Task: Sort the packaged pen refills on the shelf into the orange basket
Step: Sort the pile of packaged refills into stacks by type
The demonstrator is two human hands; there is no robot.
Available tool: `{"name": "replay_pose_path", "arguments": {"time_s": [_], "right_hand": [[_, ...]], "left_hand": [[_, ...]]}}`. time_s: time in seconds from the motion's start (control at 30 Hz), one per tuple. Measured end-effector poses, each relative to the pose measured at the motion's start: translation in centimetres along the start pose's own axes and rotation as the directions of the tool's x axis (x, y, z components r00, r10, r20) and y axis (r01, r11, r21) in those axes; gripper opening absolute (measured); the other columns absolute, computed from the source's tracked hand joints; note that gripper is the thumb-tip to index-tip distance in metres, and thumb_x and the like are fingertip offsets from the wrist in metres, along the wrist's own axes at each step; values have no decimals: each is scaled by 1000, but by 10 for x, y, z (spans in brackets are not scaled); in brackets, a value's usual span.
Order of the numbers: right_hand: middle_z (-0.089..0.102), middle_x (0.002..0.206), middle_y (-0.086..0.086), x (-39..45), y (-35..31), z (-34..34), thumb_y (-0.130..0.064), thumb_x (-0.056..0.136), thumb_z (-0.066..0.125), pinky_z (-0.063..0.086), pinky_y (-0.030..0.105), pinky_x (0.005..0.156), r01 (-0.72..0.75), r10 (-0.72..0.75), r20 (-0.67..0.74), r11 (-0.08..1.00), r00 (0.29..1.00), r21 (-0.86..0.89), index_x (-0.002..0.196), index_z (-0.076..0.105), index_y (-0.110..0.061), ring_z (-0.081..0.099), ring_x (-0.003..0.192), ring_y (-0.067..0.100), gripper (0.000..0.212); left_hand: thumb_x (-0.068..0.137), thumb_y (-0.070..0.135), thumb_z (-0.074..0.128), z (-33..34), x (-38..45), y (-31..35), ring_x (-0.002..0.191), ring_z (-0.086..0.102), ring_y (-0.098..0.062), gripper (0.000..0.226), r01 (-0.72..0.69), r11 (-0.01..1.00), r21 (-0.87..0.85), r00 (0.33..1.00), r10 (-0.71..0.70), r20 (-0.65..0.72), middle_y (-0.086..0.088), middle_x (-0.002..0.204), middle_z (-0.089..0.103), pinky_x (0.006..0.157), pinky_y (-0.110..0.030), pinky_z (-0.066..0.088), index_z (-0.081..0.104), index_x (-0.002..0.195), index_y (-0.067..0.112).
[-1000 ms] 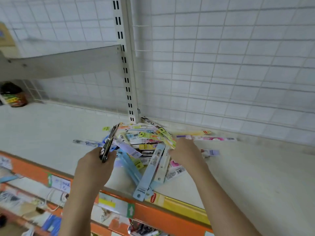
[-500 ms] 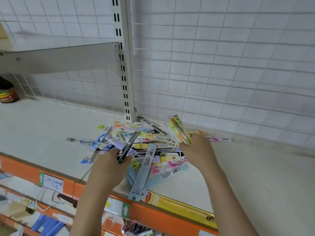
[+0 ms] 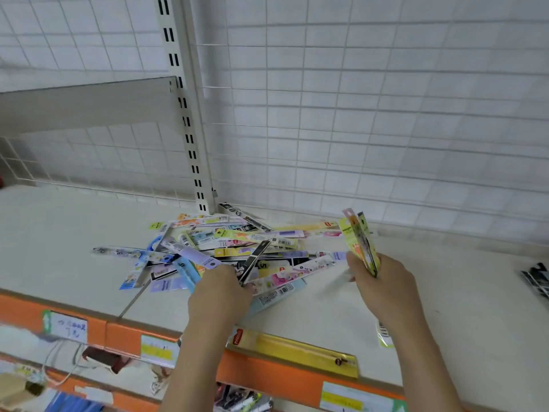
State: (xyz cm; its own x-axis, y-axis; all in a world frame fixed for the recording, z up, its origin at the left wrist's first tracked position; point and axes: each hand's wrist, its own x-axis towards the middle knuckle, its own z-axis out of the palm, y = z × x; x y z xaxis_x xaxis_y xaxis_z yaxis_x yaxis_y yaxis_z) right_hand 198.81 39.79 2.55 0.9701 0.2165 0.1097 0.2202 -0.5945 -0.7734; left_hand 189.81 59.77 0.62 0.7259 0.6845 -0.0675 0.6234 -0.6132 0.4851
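**Pen refills: both my hands take packs from the pile**

Pen refills (image 3: 237, 248) in flat coloured packs lie in a loose pile on the shelf (image 3: 74, 221), near the white upright post (image 3: 190, 120) and the wire grid back (image 3: 371, 99). Many packs cross over each other, so it is not easy to separate one from the others.

My right hand (image 3: 383, 286) is lifted beside the pile, on its right side. Its fingers are curled around a small bunch of yellow-green packs (image 3: 361, 242), which stand almost upright out of my grip. My left hand (image 3: 219, 292) is at the front edge of the pile, and its fingers pinch one dark narrow pack (image 3: 255, 260) that points up and to the right. This pack seems to lie on the packs under it at its far end.

I think the step in hand is the collecting: I gather packs before I carry them away. The orange basket is not in view, so I cannot tell where it stands. A long yellow pack (image 3: 294, 349) lies apart, on the orange front edge (image 3: 124, 331) of the shelf.

The next move, in my judgement, calls for lifting the dark pack free without dragging its neighbours, then joining it to the bunch or turning to find the basket. The thin slippery packs could slide out of a loose grip.
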Motion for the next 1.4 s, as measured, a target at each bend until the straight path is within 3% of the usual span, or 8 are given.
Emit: {"name": "replay_pose_path", "arguments": {"time_s": [0.17,0.43,0.67,0.9,1.03,1.1,1.2,1.4], "right_hand": [[56,64,0,-6,3,-2,-32,84,65,37,25,56,-29,29,21,999,999,15,67,52,-18,52,61,14,25],[54,82,-6,-11,5,3,-15,86,59,39,24,53,-29,27,112,999,993,22,106,40,-23,54,68,11,29],[50,62,-5,-19,-1,11,-39,84,63,35,28,56,89,-72,216,994,974,-69,68,47,-24,51,61,15,27],[61,76,-7,-23,-6,24,-35,92,52,50,33,69,259,-183,398,955,899,-145,79,50,-32,61,73,14,14],[52,66,-8,-27,-12,27,-41,83,64,39,29,60,293,-153,518,935,842,-201,67,45,-33,51,61,10,27],[61,82,-7,-31,-14,31,-45,75,72,45,31,66,288,-124,576,936,808,-203,80,56,-30,59,75,13,23],[56,127,-5,-36,-18,40,-48,71,74,47,28,90,332,-97,655,911,750,-244,128,51,-25,55,112,13,66],[47,142,-3,-36,-22,50,-37,80,68,41,28,98,384,-132,678,893,723,-236,140,41,-29,48,125,14,66]], "left_hand": [[83,16,54,-18,-13,13,55,52,-21,17,-102,976,-194,992,87,-89,-13,76,71,51,-25,43,55,67,10],[89,-1,42,-39,-30,17,32,39,-10,38,-235,880,-414,970,182,-164,2,52,47,38,-17,27,64,112,21],[90,2,40,-43,-33,-4,40,25,-13,30,-203,869,-452,977,151,-148,7,38,31,45,-25,23,56,90,27],[95,22,48,-48,-35,-21,53,41,-23,19,-216,814,-539,960,77,-268,-7,53,45,56,-31,37,62,83,22],[91,19,53,-48,-37,-30,50,39,-21,19,-214,814,-540,943,29,-332,-1,51,44,50,-28,33,58,74,13],[90,21,56,-49,-38,-35,51,41,-22,16,-211,808,-550,939,11,-345,-1,53,46,53,-29,34,57,77,12],[86,24,63,-49,-38,-44,54,43,-24,19,-187,802,-568,941,-18,-337,-3,59,47,58,-34,38,49,80,14],[88,19,60,-52,-43,-55,57,48,-22,23,-136,800,-585,926,-108,-363,-7,65,54,55,-33,37,41,102,15]]}}
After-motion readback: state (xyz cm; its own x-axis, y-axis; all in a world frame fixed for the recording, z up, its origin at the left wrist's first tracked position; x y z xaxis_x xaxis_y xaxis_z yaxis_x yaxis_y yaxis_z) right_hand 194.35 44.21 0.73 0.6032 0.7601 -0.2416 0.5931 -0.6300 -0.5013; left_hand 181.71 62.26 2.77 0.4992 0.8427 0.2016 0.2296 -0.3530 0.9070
